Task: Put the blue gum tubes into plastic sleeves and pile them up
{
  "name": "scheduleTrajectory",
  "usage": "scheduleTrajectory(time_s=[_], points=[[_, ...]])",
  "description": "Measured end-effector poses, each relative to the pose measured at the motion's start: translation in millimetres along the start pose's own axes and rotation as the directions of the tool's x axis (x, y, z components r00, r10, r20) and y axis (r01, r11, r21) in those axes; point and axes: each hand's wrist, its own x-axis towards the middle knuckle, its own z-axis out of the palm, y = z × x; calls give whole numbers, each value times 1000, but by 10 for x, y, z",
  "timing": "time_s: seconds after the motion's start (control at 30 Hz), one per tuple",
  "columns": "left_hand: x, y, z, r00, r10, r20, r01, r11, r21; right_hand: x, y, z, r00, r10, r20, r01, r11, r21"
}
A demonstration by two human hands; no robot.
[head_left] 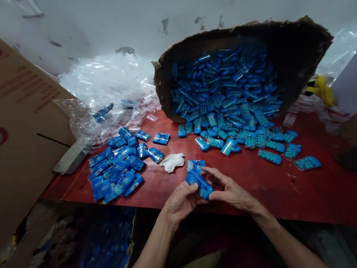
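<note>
Above the front edge of the red table, my left hand [181, 200] grips a small blue pack [199, 184], thumb on top and fingers curled below. My right hand [231, 190] closes on its right end, with the thumb at the lower tip and the fingers over the far side. Just beyond lies a flat blue printed packet [196, 165]. To the left is a pile of shiny blue printed packets [115, 171]. Loose clear cases with blue ends and turquoise beads [269, 156] are scattered to the right. A crumpled white cloth [172, 162] sits near my left hand.
A torn-edged cardboard box [304, 46] lies on its side, spilling many bead cases onto the red table [249, 166]. Clear plastic bags [104, 78] are heaped behind. A large carton [10, 101] flanks the left. Below the table edge, more blue packets [104, 250] show dimly.
</note>
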Motion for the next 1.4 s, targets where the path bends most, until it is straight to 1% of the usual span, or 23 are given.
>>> scheduleTrajectory(time_s=[0.1, 0.17, 0.23, 0.33, 0.43, 0.6, 0.67, 0.73, 0.83, 0.9, 0.93, 0.97, 1.0, 1.03, 1.07, 1.1, 1.17, 1.2, 1.23, 1.27, 1.3, 1.37, 1.4], points=[[-2, 16, -5, 1000, -13, 26, 12, 999, 39, 28, -34, -70, 995, 18, 101, -18, 1000, 0], [3, 9, 7, 1000, -2, 29, 1, 999, 48, 48, -23, -81, 992, 24, 128, -32, 998, 59], [10, -14, 34, 999, 36, 18, -37, 999, 29, 65, 16, -61, 992, 30, 123, -46, 991, 129], [22, -74, 83, 993, 113, -15, -114, 993, -29, 72, 109, 8, 998, 29, 47, -39, 975, 220], [42, -142, 117, 986, 147, -77, -152, 986, -61, 48, 217, 101, 999, 22, -45, -10, 966, 257], [61, -195, 159, 971, 173, -166, -182, 982, -42, -14, 343, 272, 968, 41, -246, -4, 988, 151], [48, -196, 177, 964, 194, -181, -203, 979, -29, -19, 362, 310, 960, 39, -277, 7, 987, 163], [29, -202, 182, 964, 191, -186, -198, 980, -24, -10, 364, 311, 970, 46, -238, 14, 969, 245], [5, -204, 151, 974, 157, -161, -164, 986, -29, 23, 342, 260, 994, 44, -97, -5, 927, 375], [-18, -137, 102, 975, 162, -149, -170, 985, -42, 56, 322, 212, 999, 38, -21, -27, 927, 375], [-39, -61, 68, 967, 189, -168, -201, 978, -56, 77, 313, 186, 999, 50, -13, -43, 942, 332], [-70, 50, 29, 952, 231, -202, -250, 965, -76, 103, 307, 159, 997, 68, -35, -56, 964, 259], [-110, 193, -15, 921, 290, -262, -324, 941, -98, 135, 302, 129, 993, 79, -85, -65, 985, 160], [-160, 360, -63, 871, 358, -336, -416, 902, -118, 173, 298, 97, 986, 71, -152, -66, 997, 40], [-215, 537, -112, 825, 421, -377, -498, 856, -135, 217, 295, 63, 977, 38, -212, -59, 994, -92], [-270, 707, -159, 773, 484, -409, -576, 806, -135, 266, 293, 30, 968, -16, -249, -43, 973, -228], [-354, 956, -233, 683, 548, -483, -672, 731, -119, 375, 294, -26, 962, -124, -244, -10, 875, -484], [-372, 1006, -256, 647, 554, -524, -686, 723, -83, 432, 302, -45, 964, -150, -220, -11, 802, -597], [-367, 996, -268, 626, 548, -555, -677, 735, -37, 487, 316, -57, 968, -154, -199, -29, 718, -696], [-342, 929, -269, 623, 535, -570, -644, 765, 13, 538, 338, -60, 972, -145, -188, -57, 628, -776], [-298, 813, -261, 635, 518, -573, -597, 800, 62, 583, 366, -58, 974, -133, -184, -84, 541, -837], [-176, 494, -223, 727, 446, -522, -461, 881, 109, 648, 433, -43, 975, -123, -188, -122, 414, -902], [-109, 324, -197, 763, 389, -517, -389, 914, 113, 666, 465, -36, 973, -130, -189, -127, 382, -915]])
